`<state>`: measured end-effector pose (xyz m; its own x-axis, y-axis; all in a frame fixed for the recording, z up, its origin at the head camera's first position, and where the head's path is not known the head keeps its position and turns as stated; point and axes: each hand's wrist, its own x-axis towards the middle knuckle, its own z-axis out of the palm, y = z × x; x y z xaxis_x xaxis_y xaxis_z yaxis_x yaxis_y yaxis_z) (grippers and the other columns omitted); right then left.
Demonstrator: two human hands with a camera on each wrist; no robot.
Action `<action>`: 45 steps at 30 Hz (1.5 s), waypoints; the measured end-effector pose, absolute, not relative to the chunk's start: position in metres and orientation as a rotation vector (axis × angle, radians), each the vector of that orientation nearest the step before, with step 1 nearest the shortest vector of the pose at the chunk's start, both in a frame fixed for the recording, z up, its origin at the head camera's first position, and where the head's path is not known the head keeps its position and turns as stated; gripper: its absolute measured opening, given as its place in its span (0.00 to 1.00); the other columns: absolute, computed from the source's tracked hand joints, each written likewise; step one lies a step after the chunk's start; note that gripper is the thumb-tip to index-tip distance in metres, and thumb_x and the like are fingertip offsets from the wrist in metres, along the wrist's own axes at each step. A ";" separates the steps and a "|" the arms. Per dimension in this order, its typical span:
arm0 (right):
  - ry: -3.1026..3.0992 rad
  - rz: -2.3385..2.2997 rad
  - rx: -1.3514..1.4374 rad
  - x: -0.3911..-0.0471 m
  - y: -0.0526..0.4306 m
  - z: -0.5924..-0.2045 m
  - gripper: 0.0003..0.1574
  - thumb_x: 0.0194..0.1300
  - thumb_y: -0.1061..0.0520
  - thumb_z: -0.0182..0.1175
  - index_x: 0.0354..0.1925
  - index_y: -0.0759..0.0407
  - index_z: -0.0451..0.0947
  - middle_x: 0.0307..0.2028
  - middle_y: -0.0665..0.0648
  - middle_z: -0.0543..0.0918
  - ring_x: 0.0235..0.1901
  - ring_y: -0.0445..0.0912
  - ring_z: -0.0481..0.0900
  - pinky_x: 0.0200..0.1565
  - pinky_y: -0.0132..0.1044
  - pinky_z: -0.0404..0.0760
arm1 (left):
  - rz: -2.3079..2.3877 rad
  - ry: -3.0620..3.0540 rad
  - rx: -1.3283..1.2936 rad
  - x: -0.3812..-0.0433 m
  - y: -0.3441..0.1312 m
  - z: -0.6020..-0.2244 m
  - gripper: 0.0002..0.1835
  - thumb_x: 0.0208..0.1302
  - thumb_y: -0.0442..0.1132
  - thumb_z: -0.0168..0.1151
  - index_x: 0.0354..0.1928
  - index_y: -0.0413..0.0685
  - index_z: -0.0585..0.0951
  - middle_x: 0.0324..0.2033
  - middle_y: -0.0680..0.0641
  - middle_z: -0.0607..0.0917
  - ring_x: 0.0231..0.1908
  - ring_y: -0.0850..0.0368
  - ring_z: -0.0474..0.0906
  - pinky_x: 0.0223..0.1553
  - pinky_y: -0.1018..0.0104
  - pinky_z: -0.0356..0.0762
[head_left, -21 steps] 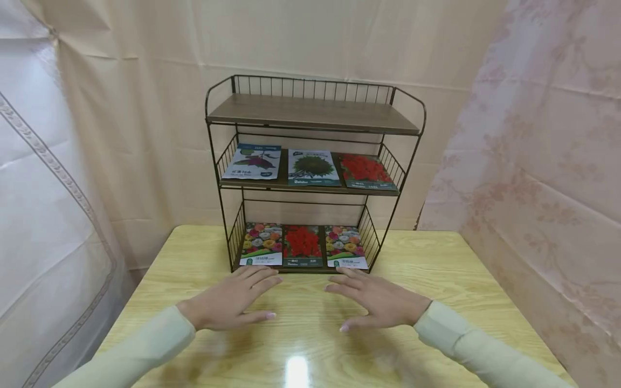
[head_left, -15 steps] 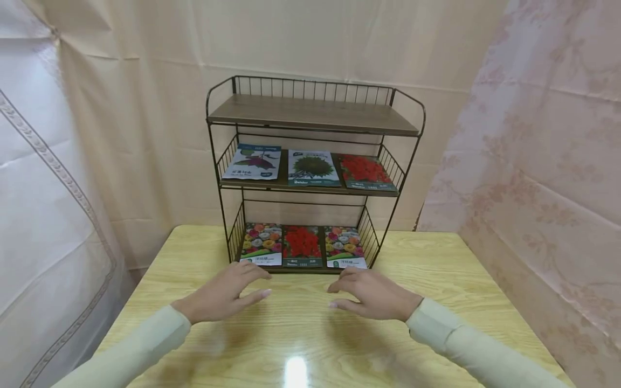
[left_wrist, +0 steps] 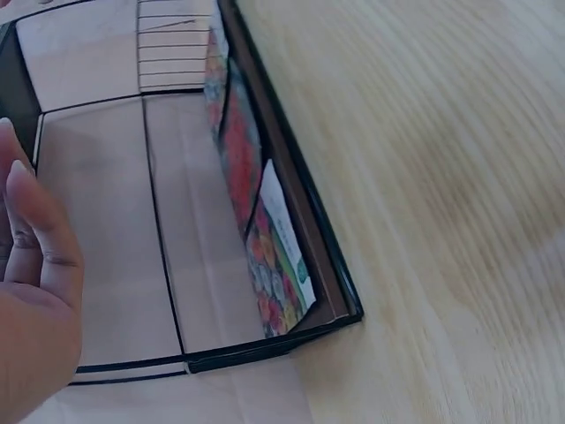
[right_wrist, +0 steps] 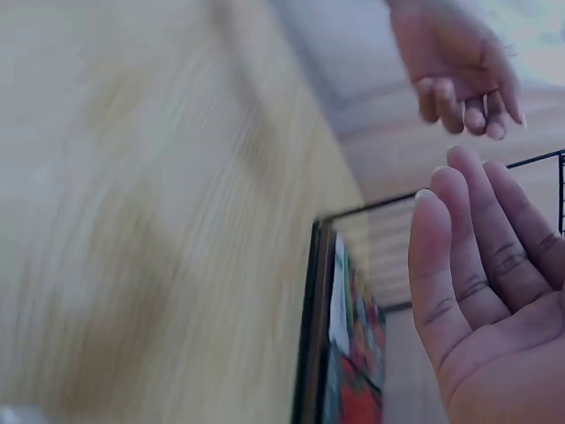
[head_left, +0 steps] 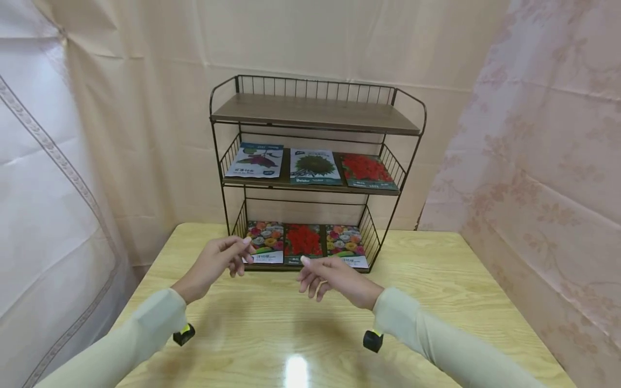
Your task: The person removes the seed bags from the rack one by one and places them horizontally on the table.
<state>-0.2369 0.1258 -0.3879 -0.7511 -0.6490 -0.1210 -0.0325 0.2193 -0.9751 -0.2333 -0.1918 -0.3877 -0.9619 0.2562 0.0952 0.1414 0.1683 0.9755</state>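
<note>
My left hand (head_left: 213,267) hovers before the lower left of a dark wire rack (head_left: 315,113), its fingers loosely bent and holding nothing. My right hand (head_left: 342,280) is likewise in the air, palm turned inward and no object in it. Nearest the hands, on the bottom shelf, lie a mixed-flower seed packet (head_left: 268,240), a red-flower seed packet (head_left: 303,240) and another mixed-flower packet (head_left: 344,240); fingers partly cover their lower edges. Relaxed fingers (right_wrist: 490,256) and the opposite left hand (right_wrist: 459,75) show in the right wrist view.
The middle shelf bears a packet with a purple plant (head_left: 257,160), a sunflower packet (head_left: 315,166) and a red-flower packet (head_left: 368,171). A wooden table (head_left: 422,269) carries the rack. Curtains (head_left: 543,161) hang behind and at the sides.
Both hands have turned from palm-down to thumb-up, and their fingers are more bent. They have risen slightly; the right has shifted left. The packets and rack stay put.
</note>
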 end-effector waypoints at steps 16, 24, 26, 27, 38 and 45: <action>1.670 -1.884 -0.519 -0.249 0.085 -0.364 0.38 0.76 0.31 0.51 0.48 0.64 0.82 0.36 0.55 0.86 0.28 0.43 0.79 0.35 0.36 0.81 | 2.234 2.271 0.286 -0.251 -0.201 -0.362 0.28 0.77 0.59 0.55 0.43 0.37 0.81 0.28 0.50 0.84 0.20 0.60 0.74 0.22 0.68 0.72; 1.676 -1.917 -0.504 -0.267 0.067 -0.356 0.39 0.74 0.29 0.53 0.48 0.63 0.81 0.35 0.55 0.85 0.27 0.43 0.76 0.31 0.36 0.77 | 2.301 2.229 0.298 -0.265 -0.197 -0.346 0.26 0.76 0.61 0.56 0.40 0.42 0.82 0.29 0.51 0.84 0.19 0.61 0.73 0.21 0.70 0.71; 1.685 -1.921 -0.502 -0.272 0.062 -0.353 0.40 0.73 0.27 0.53 0.48 0.64 0.81 0.35 0.55 0.85 0.28 0.43 0.76 0.32 0.36 0.77 | 2.328 2.219 0.287 -0.267 -0.199 -0.341 0.26 0.76 0.61 0.55 0.38 0.43 0.83 0.28 0.51 0.84 0.18 0.61 0.73 0.20 0.70 0.71; 1.691 -1.927 -0.498 -0.275 0.060 -0.351 0.42 0.73 0.27 0.53 0.49 0.65 0.80 0.35 0.55 0.85 0.28 0.43 0.76 0.32 0.36 0.77 | 2.342 2.213 0.283 -0.269 -0.199 -0.339 0.26 0.76 0.61 0.55 0.37 0.43 0.83 0.27 0.51 0.84 0.18 0.62 0.73 0.20 0.70 0.71; 1.729 -2.045 -0.453 -0.292 0.035 -0.325 0.42 0.70 0.24 0.54 0.43 0.62 0.83 0.31 0.53 0.83 0.26 0.43 0.75 0.30 0.34 0.76 | 2.430 2.187 0.211 -0.286 -0.203 -0.317 0.36 0.73 0.64 0.58 0.40 0.29 0.84 0.23 0.51 0.86 0.16 0.63 0.72 0.19 0.72 0.70; 1.715 -2.139 -0.363 -0.305 0.021 -0.309 0.46 0.71 0.24 0.52 0.46 0.67 0.80 0.29 0.52 0.81 0.26 0.43 0.73 0.30 0.34 0.75 | 2.410 2.163 0.058 -0.293 -0.194 -0.305 0.36 0.69 0.68 0.59 0.39 0.35 0.86 0.24 0.50 0.87 0.16 0.63 0.72 0.18 0.72 0.69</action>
<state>-0.3049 0.0213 -0.3090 -0.8969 -0.4410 -0.0318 0.1269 -0.1878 -0.9740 -0.2929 -0.1942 -0.3051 -0.9946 -0.0485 0.0916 0.0963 -0.1052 0.9898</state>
